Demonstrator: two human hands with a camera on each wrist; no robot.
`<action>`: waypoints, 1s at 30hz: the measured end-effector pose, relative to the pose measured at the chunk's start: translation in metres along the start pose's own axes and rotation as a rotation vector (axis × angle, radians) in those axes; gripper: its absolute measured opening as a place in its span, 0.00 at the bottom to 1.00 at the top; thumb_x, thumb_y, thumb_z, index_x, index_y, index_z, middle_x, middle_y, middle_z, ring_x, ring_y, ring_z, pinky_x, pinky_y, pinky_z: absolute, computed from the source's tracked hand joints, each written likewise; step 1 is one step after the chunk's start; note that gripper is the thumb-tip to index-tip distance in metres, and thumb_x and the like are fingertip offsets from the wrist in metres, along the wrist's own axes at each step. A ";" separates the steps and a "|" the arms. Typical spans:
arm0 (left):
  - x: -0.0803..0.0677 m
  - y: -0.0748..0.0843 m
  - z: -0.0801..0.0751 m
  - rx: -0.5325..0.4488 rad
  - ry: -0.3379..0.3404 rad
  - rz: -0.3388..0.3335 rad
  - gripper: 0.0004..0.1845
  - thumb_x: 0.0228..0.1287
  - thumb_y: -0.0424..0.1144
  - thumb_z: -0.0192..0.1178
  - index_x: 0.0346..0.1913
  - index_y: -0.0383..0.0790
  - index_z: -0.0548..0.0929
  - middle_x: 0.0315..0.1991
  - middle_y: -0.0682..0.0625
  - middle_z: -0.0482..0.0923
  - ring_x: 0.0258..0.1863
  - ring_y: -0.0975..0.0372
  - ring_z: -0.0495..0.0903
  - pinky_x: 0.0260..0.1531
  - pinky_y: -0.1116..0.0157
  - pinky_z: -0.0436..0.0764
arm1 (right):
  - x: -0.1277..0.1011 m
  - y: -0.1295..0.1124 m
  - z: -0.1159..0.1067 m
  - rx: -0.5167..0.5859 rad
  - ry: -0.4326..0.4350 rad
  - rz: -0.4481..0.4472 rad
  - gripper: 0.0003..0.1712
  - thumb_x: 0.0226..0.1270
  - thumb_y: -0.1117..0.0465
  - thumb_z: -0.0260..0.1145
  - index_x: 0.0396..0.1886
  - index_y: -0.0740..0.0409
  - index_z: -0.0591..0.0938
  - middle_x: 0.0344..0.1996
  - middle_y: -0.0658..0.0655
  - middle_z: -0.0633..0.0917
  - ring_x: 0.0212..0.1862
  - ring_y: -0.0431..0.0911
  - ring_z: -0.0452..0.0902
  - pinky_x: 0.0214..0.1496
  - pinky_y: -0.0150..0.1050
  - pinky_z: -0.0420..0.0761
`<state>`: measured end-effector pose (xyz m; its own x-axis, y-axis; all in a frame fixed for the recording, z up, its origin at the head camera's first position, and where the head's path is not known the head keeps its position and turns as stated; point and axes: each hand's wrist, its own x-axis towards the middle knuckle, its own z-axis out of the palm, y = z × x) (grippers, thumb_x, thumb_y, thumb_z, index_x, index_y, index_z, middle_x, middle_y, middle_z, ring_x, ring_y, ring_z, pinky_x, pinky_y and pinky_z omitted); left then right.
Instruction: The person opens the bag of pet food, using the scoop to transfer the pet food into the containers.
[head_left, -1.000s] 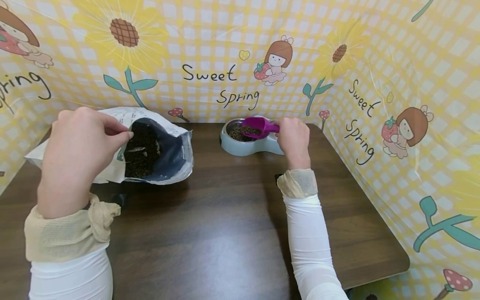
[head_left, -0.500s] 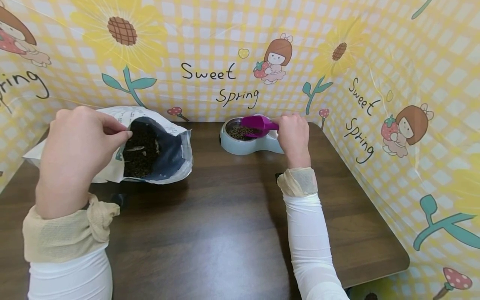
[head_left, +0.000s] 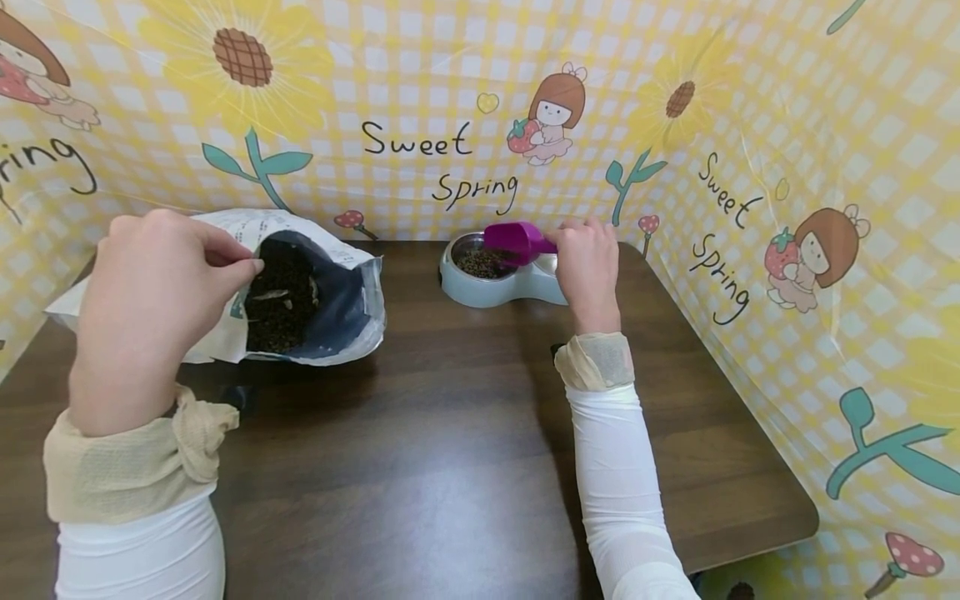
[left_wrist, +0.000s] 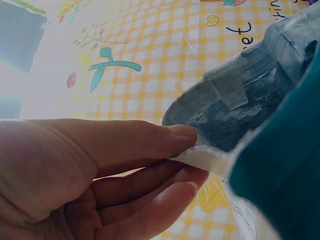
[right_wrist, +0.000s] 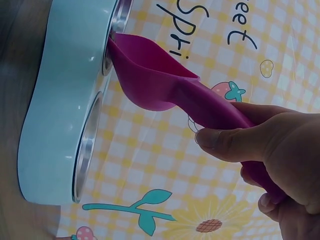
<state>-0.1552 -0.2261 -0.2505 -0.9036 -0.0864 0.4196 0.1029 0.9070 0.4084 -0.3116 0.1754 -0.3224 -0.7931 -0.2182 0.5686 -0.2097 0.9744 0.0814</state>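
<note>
My right hand (head_left: 588,275) grips the handle of a purple scoop (head_left: 512,239). The scoop is tipped over the left metal bowl of a pale blue double pet bowl (head_left: 480,290), its lip down by the rim in the right wrist view. Brown kibble (head_left: 480,263) lies in that bowl. At the left, my left hand (head_left: 153,308) pinches the edge of a white bag (head_left: 273,223) between thumb and fingers. Its mouth gapes toward me, showing dark kibble (head_left: 281,321) and a silvery-blue lining. In the left wrist view the pinched edge (left_wrist: 200,156) shows at the fingertips.
A brown wooden table (head_left: 450,450) bears the bag and the pet bowl. Yellow checked cloth (head_left: 420,75) with printed flowers stands close behind and at the sides. The table's rounded corner (head_left: 806,521) is at the right. Both wrists have beige wraps (head_left: 127,467).
The scoop has tipped further over and risen slightly; the kibble seen in it a second ago no longer shows. My left hand and the bag have barely moved.
</note>
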 end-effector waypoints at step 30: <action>0.001 0.001 -0.001 0.001 -0.010 -0.003 0.09 0.67 0.37 0.71 0.40 0.33 0.95 0.35 0.36 0.93 0.41 0.25 0.81 0.36 0.37 0.78 | 0.000 0.005 -0.002 0.044 -0.017 0.109 0.24 0.66 0.75 0.71 0.54 0.48 0.94 0.52 0.57 0.95 0.51 0.59 0.83 0.50 0.52 0.78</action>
<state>-0.1553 -0.2262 -0.2488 -0.9079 -0.0848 0.4105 0.1002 0.9070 0.4090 -0.3114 0.1804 -0.3210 -0.8222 -0.1125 0.5579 -0.1467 0.9890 -0.0167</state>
